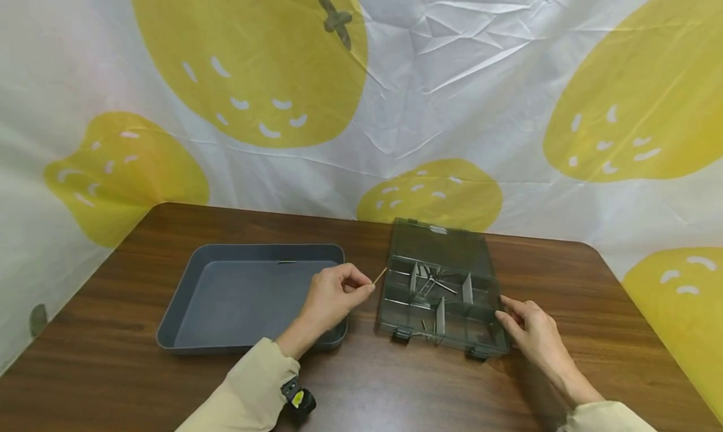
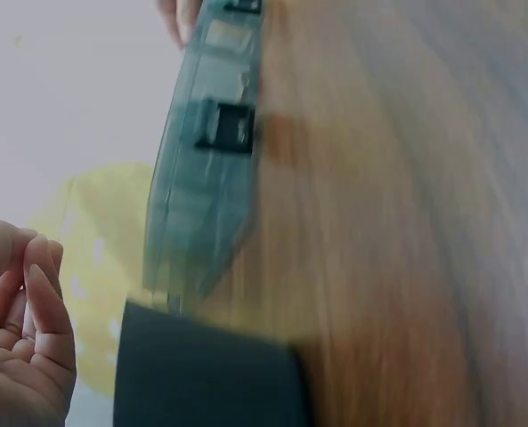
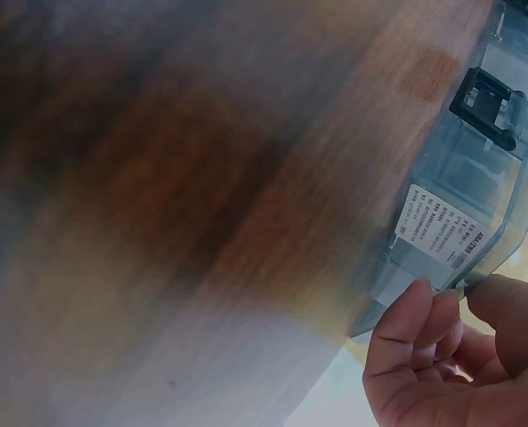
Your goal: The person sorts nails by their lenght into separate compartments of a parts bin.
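My left hand (image 1: 337, 292) pinches a thin gold-coloured nail-like piece (image 1: 380, 275) between thumb and fingertips, in the gap between tray and box. Its exact kind is too small to tell. A see-through dark compartment box (image 1: 415, 342) lies with its lid (image 1: 440, 247) back. Several silver nail-like pieces (image 1: 432, 281) lie in its upper middle compartment; a few gold-coloured ones (image 1: 425, 325) are in a front compartment. At the box's right side my right hand (image 1: 533, 331) grips the wall, thumb at the rim and fingers outside, as the right wrist view (image 3: 455, 356) shows.
A grey rectangular tray (image 1: 226, 306) stands left of the box, with one silver nail-like piece (image 1: 287, 262) near its far wall. Black latches (image 1: 401, 334) stick out from the box's front. Behind the wooden table (image 1: 361, 388) hangs a lemon-print cloth (image 1: 395, 74).
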The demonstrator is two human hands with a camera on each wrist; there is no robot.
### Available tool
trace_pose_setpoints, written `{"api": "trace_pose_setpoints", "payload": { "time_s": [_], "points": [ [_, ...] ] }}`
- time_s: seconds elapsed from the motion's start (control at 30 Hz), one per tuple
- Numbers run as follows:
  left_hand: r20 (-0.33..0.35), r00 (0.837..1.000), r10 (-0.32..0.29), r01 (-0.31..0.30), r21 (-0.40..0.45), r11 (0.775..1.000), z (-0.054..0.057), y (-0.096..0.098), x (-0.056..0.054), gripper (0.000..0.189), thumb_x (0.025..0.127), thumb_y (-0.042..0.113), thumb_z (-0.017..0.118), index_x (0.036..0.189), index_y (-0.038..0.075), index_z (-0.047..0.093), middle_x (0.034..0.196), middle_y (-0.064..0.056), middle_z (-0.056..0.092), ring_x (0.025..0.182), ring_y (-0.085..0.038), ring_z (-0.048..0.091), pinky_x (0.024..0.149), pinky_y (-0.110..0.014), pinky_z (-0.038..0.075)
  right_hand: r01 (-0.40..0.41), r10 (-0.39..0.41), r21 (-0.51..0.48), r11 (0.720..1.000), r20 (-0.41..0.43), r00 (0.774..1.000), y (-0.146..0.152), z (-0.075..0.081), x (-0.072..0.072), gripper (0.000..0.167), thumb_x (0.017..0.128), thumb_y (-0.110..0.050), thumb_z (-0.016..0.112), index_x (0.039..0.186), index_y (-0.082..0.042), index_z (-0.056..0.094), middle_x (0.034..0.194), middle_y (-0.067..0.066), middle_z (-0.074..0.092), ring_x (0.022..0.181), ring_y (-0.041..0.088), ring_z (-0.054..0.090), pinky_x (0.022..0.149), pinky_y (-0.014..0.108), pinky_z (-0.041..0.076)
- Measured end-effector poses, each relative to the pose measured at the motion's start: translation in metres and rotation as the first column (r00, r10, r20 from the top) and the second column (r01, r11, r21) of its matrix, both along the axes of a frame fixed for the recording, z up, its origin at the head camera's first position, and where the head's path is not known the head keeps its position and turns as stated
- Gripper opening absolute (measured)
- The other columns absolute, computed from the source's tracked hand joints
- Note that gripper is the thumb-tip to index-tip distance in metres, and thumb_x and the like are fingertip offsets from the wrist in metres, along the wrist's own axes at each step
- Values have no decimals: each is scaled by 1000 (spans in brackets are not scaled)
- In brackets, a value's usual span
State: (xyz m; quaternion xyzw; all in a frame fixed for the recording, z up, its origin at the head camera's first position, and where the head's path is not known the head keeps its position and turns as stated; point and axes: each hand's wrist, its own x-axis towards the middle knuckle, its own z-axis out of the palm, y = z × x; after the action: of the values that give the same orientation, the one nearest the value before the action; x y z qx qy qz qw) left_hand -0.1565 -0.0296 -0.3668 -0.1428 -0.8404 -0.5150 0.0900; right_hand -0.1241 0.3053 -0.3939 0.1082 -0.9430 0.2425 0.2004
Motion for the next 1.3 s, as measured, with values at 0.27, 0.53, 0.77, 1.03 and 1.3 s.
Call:
{"api": "trace_pose_setpoints", "payload": {
  "time_s": [0.27,0.53,0.77,1.03,1.3],
  "points": [
    [2,995,-100,100,-19,995,-6,26,7,4,75,12,74,77,13,71,71,2,69,57,2,53,54,-17,43,13,-13,0,1000,25,1000,-1,-1,1,31,82,-2,68,108,14,62,68,1,45,59,2,35,51,22,33],
    [47,984,-172,175,-70,982,-12,44,10,5,79,15,73,76,17,70,63,7,64,48,2,46,48,-17,38,16,-16,-2,1000,18,1000,0,-2,1,31,82,-2,69,108,13,63,68,0,46,60,2,36,52,23,33],
    [14,985,-171,171,-140,975,-17,52,11,5,78,17,74,75,18,71,68,8,68,51,4,47,53,-17,39,10,-10,-2,1000,15,1000,0,-2,1,31,82,-3,68,108,13,63,68,0,45,60,1,35,52,23,33],
    [-37,989,-143,130,-239,962,-20,57,10,4,77,20,75,75,21,71,72,11,69,56,4,49,53,-16,37,5,-5,-1,1000,13,1000,-1,0,1,31,82,-2,68,108,13,63,67,0,43,59,1,33,51,22,32],
    [-34,990,-133,117,-300,947,-21,59,11,4,76,24,75,74,25,71,72,14,69,52,4,46,47,-17,34,15,-15,10,1000,9,1000,1,-1,-1,31,81,-2,69,108,13,63,68,0,44,59,2,34,52,23,32]
  ]
}}
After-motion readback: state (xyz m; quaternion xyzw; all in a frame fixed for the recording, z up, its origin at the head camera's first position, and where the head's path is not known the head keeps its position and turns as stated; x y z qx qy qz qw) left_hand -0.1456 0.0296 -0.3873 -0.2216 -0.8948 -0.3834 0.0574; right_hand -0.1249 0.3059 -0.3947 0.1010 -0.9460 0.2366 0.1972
